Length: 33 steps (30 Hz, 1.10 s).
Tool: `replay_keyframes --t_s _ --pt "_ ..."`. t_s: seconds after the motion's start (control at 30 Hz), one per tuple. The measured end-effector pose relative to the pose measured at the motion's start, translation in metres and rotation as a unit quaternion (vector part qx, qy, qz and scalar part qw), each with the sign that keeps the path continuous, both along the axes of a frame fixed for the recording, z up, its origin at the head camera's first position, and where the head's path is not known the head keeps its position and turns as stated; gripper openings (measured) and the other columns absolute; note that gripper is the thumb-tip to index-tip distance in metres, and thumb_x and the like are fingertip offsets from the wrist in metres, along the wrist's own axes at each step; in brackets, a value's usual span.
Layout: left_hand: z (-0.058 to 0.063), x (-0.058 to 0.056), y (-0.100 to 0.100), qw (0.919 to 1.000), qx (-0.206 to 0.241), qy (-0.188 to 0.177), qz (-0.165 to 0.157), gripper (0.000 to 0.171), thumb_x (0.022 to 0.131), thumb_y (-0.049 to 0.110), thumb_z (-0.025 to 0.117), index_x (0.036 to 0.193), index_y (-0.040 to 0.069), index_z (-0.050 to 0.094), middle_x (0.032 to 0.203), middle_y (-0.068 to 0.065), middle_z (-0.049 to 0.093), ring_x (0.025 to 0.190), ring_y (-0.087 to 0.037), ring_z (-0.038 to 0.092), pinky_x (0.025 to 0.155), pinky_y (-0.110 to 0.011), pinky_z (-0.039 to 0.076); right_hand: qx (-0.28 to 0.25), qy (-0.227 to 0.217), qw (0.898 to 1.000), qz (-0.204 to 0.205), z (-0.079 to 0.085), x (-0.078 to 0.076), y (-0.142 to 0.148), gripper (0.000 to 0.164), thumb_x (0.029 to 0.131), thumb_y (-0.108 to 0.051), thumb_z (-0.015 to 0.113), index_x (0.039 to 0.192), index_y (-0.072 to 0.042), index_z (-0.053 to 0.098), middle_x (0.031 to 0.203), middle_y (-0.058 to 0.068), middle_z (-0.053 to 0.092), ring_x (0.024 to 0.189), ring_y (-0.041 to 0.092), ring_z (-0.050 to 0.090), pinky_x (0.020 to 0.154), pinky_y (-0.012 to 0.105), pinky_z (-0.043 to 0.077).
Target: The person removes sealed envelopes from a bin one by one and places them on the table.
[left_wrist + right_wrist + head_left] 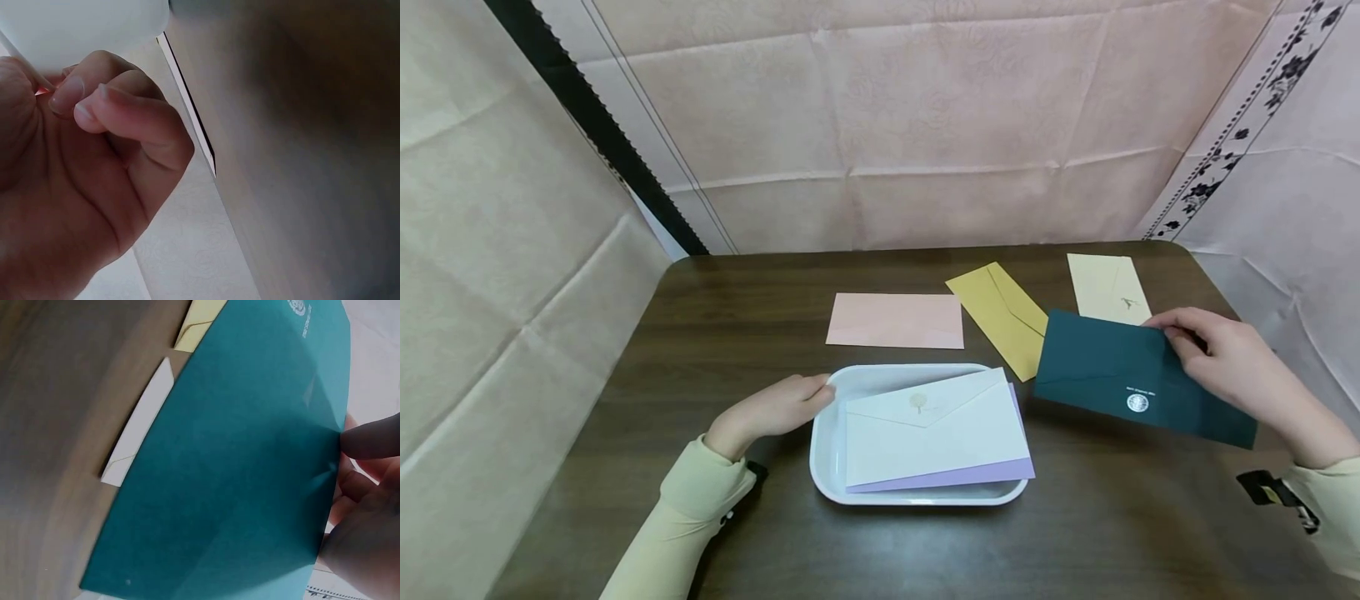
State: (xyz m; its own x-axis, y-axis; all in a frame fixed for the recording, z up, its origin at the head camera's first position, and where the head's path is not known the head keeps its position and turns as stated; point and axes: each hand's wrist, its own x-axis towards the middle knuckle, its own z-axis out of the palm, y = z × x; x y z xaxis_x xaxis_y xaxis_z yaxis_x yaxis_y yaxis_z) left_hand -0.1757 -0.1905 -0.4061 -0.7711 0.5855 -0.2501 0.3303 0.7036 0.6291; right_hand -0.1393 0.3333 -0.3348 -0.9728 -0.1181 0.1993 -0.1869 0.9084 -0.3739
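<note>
My right hand (1228,358) pinches a dark teal envelope (1105,375) by its upper edge, lifted above the table at the right. In the right wrist view the teal envelope (231,450) fills the middle, with the fingers at its edge. My left hand (778,406) grips the left rim of a white tray (827,467), its fingers curled at the rim in the left wrist view. A white envelope (932,433) with a small tree emblem lies in the tray on top of a lilac envelope (955,476). Both overhang the tray's right side.
A pink envelope (895,321) lies behind the tray. To its right is a slanted yellow envelope (1000,312), partly behind the teal one. A cream envelope (1107,287) lies at the back right of the brown table (760,308). Pale cloth (925,125) hangs beyond the table.
</note>
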Motion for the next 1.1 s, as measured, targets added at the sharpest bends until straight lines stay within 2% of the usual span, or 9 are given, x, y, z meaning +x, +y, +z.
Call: replay_keyframes --t_s 0.17,0.27,0.5,0.67,0.9,1.1 --pt "0.0 0.0 0.0 1.0 0.002 -0.003 0.001 0.035 0.103 0.033 0.034 0.126 0.014 0.053 0.097 0.005 0.059 0.087 -0.013 0.053 0.082 -0.033 0.043 0.004 -0.027 0.999 0.018 -0.01 0.003 0.001 0.025 0.096 -0.008 0.047 0.113 -0.01 0.065 0.109 0.015 0.062 0.082 0.024 0.051 0.067 0.036 0.043" --pt "-0.001 0.0 0.0 1.0 0.006 -0.003 -0.001 0.035 0.103 0.033 0.035 0.127 0.014 0.053 0.097 0.006 0.059 0.087 -0.013 0.053 0.082 -0.033 0.043 0.005 -0.038 0.998 0.039 -0.018 0.004 0.001 0.024 0.094 -0.005 0.049 0.112 -0.008 0.065 0.107 0.015 0.063 0.084 0.023 0.053 0.07 0.037 0.045" --pt "-0.001 -0.001 0.0 1.0 0.008 0.0 -0.002 0.035 0.103 0.034 0.035 0.125 0.014 0.053 0.093 0.006 0.059 0.085 -0.013 0.053 0.08 -0.033 0.043 0.015 -0.063 0.995 0.08 -0.034 0.005 -0.002 0.024 0.092 0.0 0.052 0.108 -0.009 0.066 0.105 0.012 0.063 0.08 0.019 0.052 0.067 0.036 0.044" --pt "-0.002 -0.001 -0.002 1.0 0.008 0.0 -0.004 0.035 0.103 0.035 0.034 0.124 0.015 0.054 0.093 0.006 0.059 0.085 -0.013 0.053 0.08 -0.033 0.043 0.006 -0.096 0.99 0.1 -0.042 0.003 -0.007 0.025 0.091 0.001 0.051 0.108 -0.011 0.066 0.105 0.01 0.064 0.087 0.023 0.054 0.075 0.045 0.046" --pt "-0.001 -0.001 -0.002 0.9999 0.01 0.003 -0.003 0.036 0.103 0.035 0.033 0.124 0.014 0.054 0.096 0.006 0.059 0.087 -0.013 0.053 0.082 -0.034 0.043 0.016 -0.089 0.989 0.114 -0.053 0.0 -0.014 0.026 0.089 0.001 0.052 0.101 -0.015 0.068 0.096 0.0 0.063 0.083 0.018 0.053 0.075 0.04 0.046" --pt "-0.001 -0.001 -0.001 0.9999 0.01 0.003 -0.005 0.036 0.103 0.036 0.032 0.122 0.014 0.054 0.096 0.006 0.059 0.087 -0.013 0.052 0.081 -0.033 0.042 0.003 -0.093 0.988 0.119 -0.06 -0.004 -0.013 0.024 0.089 0.002 0.053 0.102 -0.012 0.068 0.095 0.001 0.062 0.083 0.02 0.052 0.075 0.042 0.045"
